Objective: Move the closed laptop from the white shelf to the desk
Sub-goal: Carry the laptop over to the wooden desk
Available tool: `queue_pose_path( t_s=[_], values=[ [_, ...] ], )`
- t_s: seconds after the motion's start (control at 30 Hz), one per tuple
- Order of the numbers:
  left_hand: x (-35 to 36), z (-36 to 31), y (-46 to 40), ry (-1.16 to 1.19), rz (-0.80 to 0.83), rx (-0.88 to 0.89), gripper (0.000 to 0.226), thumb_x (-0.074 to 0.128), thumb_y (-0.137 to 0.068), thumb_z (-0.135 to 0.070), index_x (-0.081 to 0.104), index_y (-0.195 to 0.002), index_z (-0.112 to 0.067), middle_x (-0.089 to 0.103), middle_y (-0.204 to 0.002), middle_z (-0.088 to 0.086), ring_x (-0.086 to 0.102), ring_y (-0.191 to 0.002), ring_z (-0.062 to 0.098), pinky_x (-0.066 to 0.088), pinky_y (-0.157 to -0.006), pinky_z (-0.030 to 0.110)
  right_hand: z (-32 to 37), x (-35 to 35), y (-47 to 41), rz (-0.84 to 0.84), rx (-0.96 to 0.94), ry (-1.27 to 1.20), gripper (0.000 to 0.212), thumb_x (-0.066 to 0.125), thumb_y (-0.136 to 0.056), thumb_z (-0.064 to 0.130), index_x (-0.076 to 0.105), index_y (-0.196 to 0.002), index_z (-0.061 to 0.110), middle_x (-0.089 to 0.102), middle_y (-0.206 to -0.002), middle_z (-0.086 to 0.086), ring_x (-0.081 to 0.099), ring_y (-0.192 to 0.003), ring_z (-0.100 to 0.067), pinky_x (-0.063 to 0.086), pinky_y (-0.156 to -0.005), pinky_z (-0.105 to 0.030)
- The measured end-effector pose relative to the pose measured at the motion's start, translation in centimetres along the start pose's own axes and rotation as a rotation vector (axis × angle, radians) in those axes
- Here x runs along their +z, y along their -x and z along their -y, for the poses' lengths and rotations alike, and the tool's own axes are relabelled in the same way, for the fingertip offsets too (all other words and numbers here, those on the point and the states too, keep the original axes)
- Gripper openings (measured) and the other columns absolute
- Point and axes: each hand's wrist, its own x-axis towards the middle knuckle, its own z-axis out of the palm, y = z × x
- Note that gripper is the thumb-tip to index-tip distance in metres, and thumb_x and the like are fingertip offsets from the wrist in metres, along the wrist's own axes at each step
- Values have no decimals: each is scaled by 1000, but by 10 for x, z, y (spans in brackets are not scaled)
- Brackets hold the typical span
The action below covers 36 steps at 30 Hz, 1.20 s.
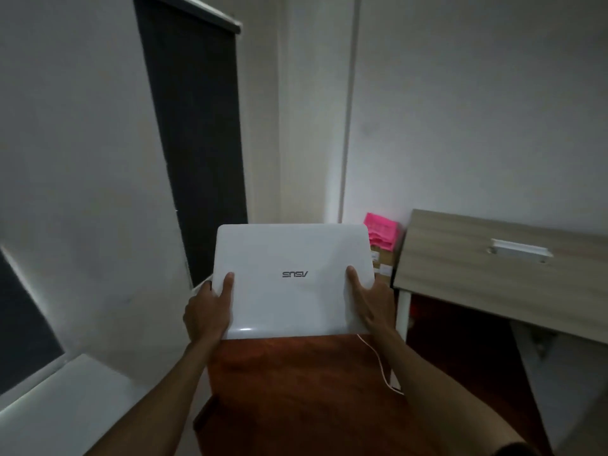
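Laptop [292,281] closed, midair, left grip [207,311] and right grip [368,301] clasping its sides

Counted items, head view. One closed white laptop [292,281], lid uppermost, bearing one logo. Two hands: one left hand [208,311] and one right hand [367,299], each at a side edge of the laptop. One wood-grain surface [460,268] at right, carrying one white handle-like bar [519,250] and standing on one visible white leg [403,314]. One pink bundle [381,233]. One thin white cable [378,360]. One long dark blind [194,143] on the wall.
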Motion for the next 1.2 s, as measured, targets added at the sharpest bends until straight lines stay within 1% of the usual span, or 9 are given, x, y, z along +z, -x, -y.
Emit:
queue_pose_path(
  t_s=[0.1, 0.2, 0.3, 0.47, 0.6, 0.77, 0.93, 1.1, 1.2],
  values=[
    [53, -39, 9, 29, 80, 46, 71, 30, -83, -78, 62, -88, -15, 69, -85, 8, 63, -74, 27, 53, -77, 43, -28, -49, -23, -88, 57, 57, 79, 48, -78, 83, 65, -114, 15, 71, -107, -8, 68, -97, -33, 54, -82, -41],
    [108, -81, 21, 62, 185, 79, 73, 32, -83, -78, 64, -100, -15, 70, -96, 8, 65, -86, 28, 50, -83, 43, -61, -92, -47, -192, 113, 81, 84, 43, -75, 87, 65, -109, 13, 71, -102, -9, 68, -90, -31, 57, -79, -45],
    [156, -114, 32, 107, 282, 140, 65, 38, -87, -71, 65, -101, -14, 71, -98, 8, 65, -84, 27, 46, -76, 34, -91, -129, -66, -284, 161, 107, 82, 41, -79, 85, 65, -107, 11, 70, -99, -9, 67, -85, -29, 57, -77, -43],
    [229, -158, 36, 171, 374, 196, 59, 41, -89, -64, 66, -97, -11, 72, -93, 11, 66, -80, 30, 44, -68, 33, -126, -168, -101, -376, 229, 115, 73, 42, -86, 76, 66, -104, 10, 68, -95, -8, 63, -80, -27, 52, -73, -39],
    [292, -181, 23, 209, 439, 246, 58, 42, -90, -61, 67, -99, -9, 72, -94, 10, 61, -72, 23, 45, -67, 32, -160, -176, -144, -428, 243, 125, 81, 34, -82, 84, 67, -104, 13, 70, -99, -8, 66, -87, -30, 56, -80, -45],
    [376, -216, -14, 254, 519, 278, 50, 45, -94, -52, 65, -105, -8, 72, -95, 11, 64, -77, 26, 40, -68, 29, -192, -173, -220, -455, 279, 137, 70, 36, -90, 74, 66, -102, 11, 70, -102, -10, 64, -86, -29, 53, -76, -39],
    [465, -246, -53, 242, 564, 261, 61, 38, -90, -65, 65, -103, -11, 71, -96, 10, 64, -77, 23, 46, -70, 31, -208, -175, -306, -479, 288, 165, 59, 43, -94, 64, 67, -99, 10, 71, -102, -13, 59, -81, -26, 44, -71, -34],
    [531, -285, -74, 178, 594, 304, 55, 37, -94, -57, 63, -107, -11, 67, -94, 7, 59, -81, 24, 44, -77, 36, -237, -177, -377, -502, 296, 205, 61, 39, -94, 67, 66, -104, 14, 69, -102, -9, 64, -91, -32, 45, -75, -36],
    [581, -300, -85, 146, 585, 319, 61, 32, -91, -67, 64, -108, -18, 71, -96, 4, 66, -86, 27, 50, -83, 41, -264, -177, -423, -501, 325, 198, 59, 38, -93, 68, 65, -101, 15, 65, -96, -3, 58, -85, -26, 46, -76, -37]
  ],
)
